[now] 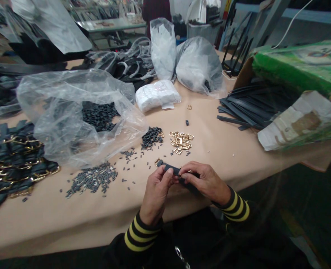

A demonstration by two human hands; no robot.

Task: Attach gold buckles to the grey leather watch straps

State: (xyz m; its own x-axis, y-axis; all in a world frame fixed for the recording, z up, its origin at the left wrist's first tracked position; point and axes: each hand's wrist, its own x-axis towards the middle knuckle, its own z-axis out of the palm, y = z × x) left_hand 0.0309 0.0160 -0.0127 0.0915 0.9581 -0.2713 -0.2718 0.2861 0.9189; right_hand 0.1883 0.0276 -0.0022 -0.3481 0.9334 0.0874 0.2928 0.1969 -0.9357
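- Currently the left hand (157, 188) is clamped on a dark strap (171, 169), thumb pressed on top, just behind the gold buckle (157, 161) at its end.
- Close beside it, the right hand (207, 182) pinches the same strap, thumb and fingertips nearly together.
- The strap is over the bench (227, 151), near its front edge, before loose gold frames (180, 139).

1. A strap-and-buckle workshop: a tan-covered worktable (224, 149) is spread with gold-coloured buckles (181, 141), black strap loops (152, 138) and small dark pieces (94, 180) in loose heaps.
2. Black strips (246, 106) spill from a green carton (294, 67) at right; buckled straps (14, 160) pile up at left.
3. A clear plastic bag (55, 136) holds bulk parts, and another table (117, 26) stands behind.
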